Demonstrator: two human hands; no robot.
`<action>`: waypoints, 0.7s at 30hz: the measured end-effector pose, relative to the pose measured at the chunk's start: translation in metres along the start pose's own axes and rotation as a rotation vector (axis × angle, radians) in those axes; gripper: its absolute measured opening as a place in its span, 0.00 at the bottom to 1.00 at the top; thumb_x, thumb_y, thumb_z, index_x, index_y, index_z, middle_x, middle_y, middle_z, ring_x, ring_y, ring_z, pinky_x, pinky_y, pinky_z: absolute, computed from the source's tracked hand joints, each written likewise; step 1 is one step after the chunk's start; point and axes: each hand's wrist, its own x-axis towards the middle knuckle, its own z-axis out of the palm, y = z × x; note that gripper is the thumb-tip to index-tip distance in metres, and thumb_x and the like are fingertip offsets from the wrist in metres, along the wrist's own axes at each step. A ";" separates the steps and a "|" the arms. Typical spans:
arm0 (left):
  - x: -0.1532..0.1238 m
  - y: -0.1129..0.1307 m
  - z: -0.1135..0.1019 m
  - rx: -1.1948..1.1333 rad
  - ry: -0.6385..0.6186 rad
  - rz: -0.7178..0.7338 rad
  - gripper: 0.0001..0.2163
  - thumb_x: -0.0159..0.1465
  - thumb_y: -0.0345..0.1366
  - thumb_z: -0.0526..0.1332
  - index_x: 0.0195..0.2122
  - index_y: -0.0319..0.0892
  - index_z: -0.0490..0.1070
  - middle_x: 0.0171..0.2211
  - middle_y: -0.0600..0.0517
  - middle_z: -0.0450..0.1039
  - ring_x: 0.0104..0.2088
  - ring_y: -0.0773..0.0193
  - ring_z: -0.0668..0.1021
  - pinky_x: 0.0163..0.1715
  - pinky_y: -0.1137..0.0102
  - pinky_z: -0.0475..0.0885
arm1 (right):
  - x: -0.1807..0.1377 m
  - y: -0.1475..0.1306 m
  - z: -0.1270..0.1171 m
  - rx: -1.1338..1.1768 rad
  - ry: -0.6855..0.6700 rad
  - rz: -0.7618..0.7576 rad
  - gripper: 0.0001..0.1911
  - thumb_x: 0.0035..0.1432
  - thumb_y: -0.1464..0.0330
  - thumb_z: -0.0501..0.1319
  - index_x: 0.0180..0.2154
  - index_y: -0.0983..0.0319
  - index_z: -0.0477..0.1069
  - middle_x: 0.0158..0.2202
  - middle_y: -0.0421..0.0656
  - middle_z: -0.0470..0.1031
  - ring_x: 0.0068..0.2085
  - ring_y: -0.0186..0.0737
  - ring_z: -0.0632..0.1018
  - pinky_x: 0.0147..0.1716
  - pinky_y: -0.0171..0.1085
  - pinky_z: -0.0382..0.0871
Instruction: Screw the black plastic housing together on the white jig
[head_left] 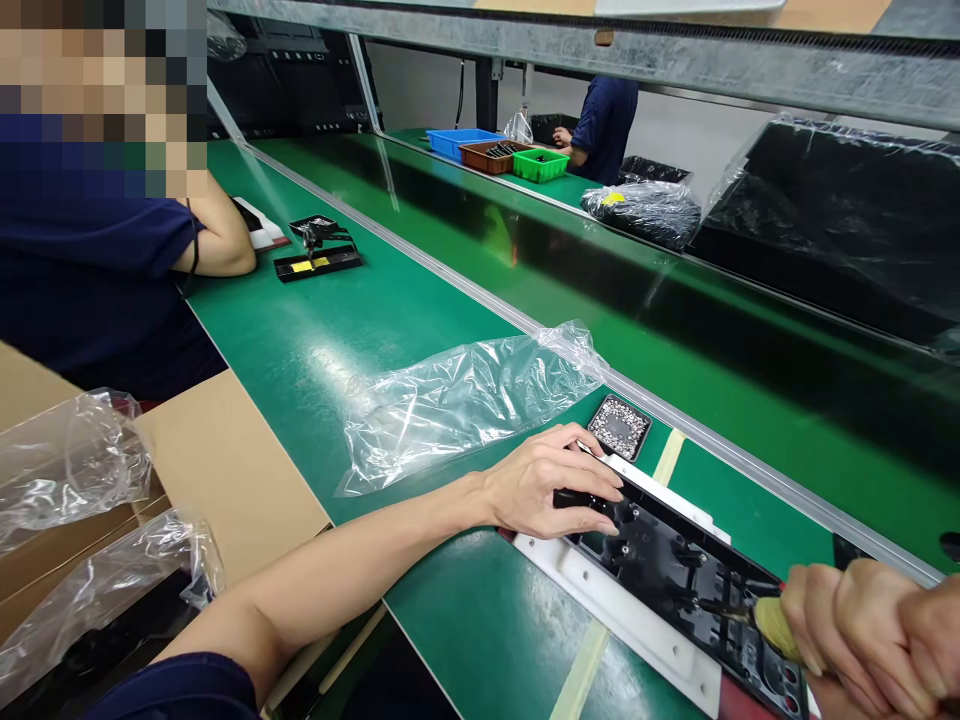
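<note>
A long black plastic part [675, 570] lies in a white fixture [622, 610] on the green bench mat. My left hand [551, 480] rests on the part's near-left end, fingers curled over its edge. My right hand [870, 625] is closed around a screwdriver [765, 622] with a yellowish handle; its tip touches the black part. A small black tray of screws [618, 424] sits just behind my left hand.
An empty clear plastic bag [465, 395] lies on the mat behind my left hand. A cardboard box [217, 460] with plastic bags stands at left. A co-worker sits at far left near black parts [319, 262]. Coloured bins [495, 155] and another person are far back.
</note>
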 end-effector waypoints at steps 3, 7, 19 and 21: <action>0.000 0.000 0.001 -0.006 0.003 -0.005 0.13 0.64 0.44 0.71 0.44 0.43 0.82 0.46 0.48 0.83 0.48 0.57 0.81 0.57 0.56 0.76 | 0.011 -0.004 0.000 -0.005 -0.007 0.066 0.33 0.43 0.53 0.76 0.20 0.60 0.53 0.19 0.40 0.39 0.18 0.39 0.47 0.17 0.36 0.41; 0.001 0.000 0.001 -0.012 0.031 0.036 0.13 0.63 0.43 0.72 0.44 0.41 0.81 0.45 0.48 0.83 0.47 0.58 0.81 0.55 0.57 0.76 | 0.027 -0.008 0.002 0.003 -0.005 0.087 0.35 0.38 0.49 0.75 0.22 0.61 0.52 0.20 0.41 0.39 0.19 0.40 0.48 0.17 0.34 0.38; 0.001 -0.003 0.002 0.008 0.062 0.077 0.14 0.62 0.43 0.73 0.43 0.39 0.82 0.44 0.48 0.83 0.47 0.58 0.81 0.53 0.59 0.77 | 0.024 -0.006 0.005 -0.010 -0.041 0.057 0.35 0.42 0.47 0.75 0.21 0.60 0.53 0.18 0.41 0.40 0.18 0.41 0.50 0.14 0.37 0.41; 0.001 -0.003 0.003 0.011 0.064 0.079 0.14 0.62 0.43 0.72 0.43 0.39 0.82 0.44 0.48 0.83 0.47 0.58 0.81 0.54 0.59 0.77 | 0.018 -0.005 0.007 -0.033 -0.079 0.012 0.34 0.49 0.46 0.73 0.21 0.59 0.55 0.17 0.41 0.41 0.16 0.42 0.51 0.13 0.39 0.43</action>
